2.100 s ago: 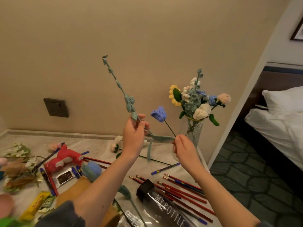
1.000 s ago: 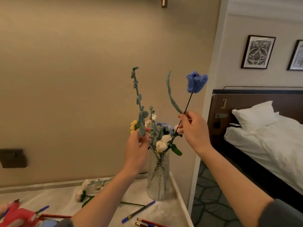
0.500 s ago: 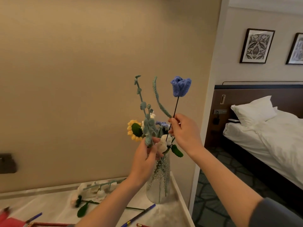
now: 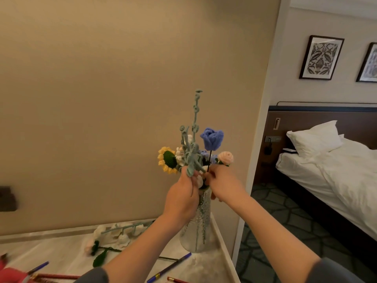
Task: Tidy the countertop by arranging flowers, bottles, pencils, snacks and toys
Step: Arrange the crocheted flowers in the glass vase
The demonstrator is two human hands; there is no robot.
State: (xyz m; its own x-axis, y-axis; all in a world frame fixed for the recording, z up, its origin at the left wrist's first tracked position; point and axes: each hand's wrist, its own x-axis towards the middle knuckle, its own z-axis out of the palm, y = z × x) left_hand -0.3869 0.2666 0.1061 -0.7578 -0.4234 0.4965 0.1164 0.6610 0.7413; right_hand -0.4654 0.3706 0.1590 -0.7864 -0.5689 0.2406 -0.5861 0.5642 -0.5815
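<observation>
Well, glass vase (image 4: 196, 231), crocheted flowers (image 4: 168, 160) inside

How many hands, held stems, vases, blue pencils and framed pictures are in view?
Hands: 2, left hand and right hand
Held stems: 2, green sprig and blue tulip
Glass vase: 1
Blue pencils: 2
Framed pictures: 2
Total: 9
</observation>
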